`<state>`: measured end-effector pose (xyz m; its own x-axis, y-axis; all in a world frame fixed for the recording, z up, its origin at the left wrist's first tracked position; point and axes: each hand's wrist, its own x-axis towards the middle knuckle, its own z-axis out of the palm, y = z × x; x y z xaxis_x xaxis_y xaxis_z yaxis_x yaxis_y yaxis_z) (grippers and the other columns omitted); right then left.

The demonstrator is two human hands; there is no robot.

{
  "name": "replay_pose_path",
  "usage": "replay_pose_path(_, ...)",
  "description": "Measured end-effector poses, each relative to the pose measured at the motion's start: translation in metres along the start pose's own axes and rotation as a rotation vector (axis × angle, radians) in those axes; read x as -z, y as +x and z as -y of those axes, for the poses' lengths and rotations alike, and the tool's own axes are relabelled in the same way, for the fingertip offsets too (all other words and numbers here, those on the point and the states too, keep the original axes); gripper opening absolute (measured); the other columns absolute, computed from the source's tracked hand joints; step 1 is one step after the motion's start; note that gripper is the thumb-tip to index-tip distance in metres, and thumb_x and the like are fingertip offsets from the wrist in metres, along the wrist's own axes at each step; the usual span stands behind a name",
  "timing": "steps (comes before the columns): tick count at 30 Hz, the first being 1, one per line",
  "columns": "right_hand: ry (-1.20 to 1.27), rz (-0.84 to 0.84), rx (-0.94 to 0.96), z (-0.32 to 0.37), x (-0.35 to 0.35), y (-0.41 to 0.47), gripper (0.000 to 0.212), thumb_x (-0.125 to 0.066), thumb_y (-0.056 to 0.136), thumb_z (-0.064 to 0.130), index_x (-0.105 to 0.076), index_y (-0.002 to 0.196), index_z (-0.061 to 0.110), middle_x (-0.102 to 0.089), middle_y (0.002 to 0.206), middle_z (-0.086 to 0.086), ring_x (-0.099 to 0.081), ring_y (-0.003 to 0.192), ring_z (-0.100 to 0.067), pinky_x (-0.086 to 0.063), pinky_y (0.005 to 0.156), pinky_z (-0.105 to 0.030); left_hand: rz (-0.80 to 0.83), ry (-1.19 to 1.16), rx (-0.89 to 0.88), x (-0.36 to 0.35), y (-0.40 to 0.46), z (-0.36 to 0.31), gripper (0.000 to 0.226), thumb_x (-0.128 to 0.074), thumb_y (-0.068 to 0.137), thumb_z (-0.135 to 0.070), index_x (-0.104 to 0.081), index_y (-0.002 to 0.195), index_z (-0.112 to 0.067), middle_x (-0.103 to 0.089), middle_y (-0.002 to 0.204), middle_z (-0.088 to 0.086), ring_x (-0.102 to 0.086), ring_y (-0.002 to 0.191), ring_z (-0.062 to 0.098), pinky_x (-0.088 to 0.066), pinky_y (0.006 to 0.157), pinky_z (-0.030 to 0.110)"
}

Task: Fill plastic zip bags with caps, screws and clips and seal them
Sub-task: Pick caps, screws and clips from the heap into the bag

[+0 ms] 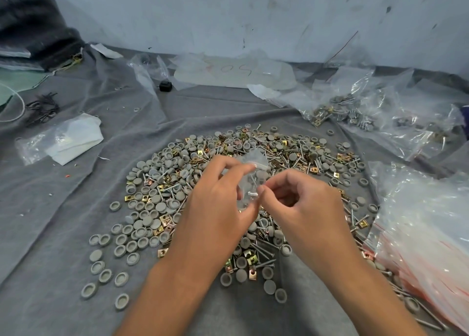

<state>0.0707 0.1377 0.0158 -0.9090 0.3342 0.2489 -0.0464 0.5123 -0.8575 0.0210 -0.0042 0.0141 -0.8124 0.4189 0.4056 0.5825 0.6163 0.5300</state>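
At the far left we see a dark folded fabric bundle (33, 28), with a heap of black wire clips (43, 108) nearer on the grey cloth (50, 208). Just right of those clips lies a small plastic bag with white paper (68, 143). Loose grey caps (106, 264) are strewn along the near left edge of the big pile of caps, screws and brass clips (177, 173) at the centre.

Above that pile our left hand (215, 203) grips a small clear zip bag (251, 173), thumb and curled fingers pinching its side. A screw (251, 194) shows at the bag, right at the pinched fingertips of our right hand (302, 203), whose fingers are curled. Whether the screw is already inside the bag we cannot tell.

Far behind lies a sheet of plastic with red writing (228, 71). To the far right sit filled bags (355, 112), and at the near right a stack of empty zip bags with red strips (426, 234).
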Motion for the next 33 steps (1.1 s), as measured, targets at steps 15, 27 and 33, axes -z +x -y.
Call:
replay_pose_path(15,-0.864,0.561,-0.030,-0.019,0.016,-0.027,0.028,-0.071,0.086,0.053,-0.059,0.109,0.043,-0.067,0.094,0.020,-0.065,0.090,-0.008,-0.047,0.064,-0.028,-0.059,-0.012,0.117,0.005,0.002,0.005,0.059,-0.081,0.080,-0.021,-0.060,0.135,-0.024,-0.044,0.109,-0.014,-0.047,0.095,-0.014,-0.026,0.081,-0.012)
replay_pose_path(27,-0.882,0.572,-0.029,-0.025,0.007,-0.029,0.011,-0.058,0.098,0.046,-0.059,0.105,0.038,-0.061,0.103,0.018,-0.061,0.098,-0.012,-0.036,0.061,-0.029,-0.031,-0.011,0.127,0.002,0.001,0.007,0.058,-0.078,0.082,-0.021,-0.058,0.136,-0.026,-0.043,0.111,-0.016,-0.045,0.098,-0.019,-0.024,0.080,-0.013)
replay_pose_path(33,-0.972,0.575,0.040,-0.024,0.008,-0.035,0.015,-0.050,0.104,0.036,-0.050,0.119,0.033,-0.056,0.115,0.010,-0.056,0.109,-0.019,-0.037,0.066,-0.031,-0.028,-0.014,0.137,0.002,0.002,0.006,0.058,-0.078,0.082,-0.020,-0.058,0.136,-0.026,-0.044,0.112,-0.016,-0.049,0.092,-0.014,-0.024,0.081,-0.013)
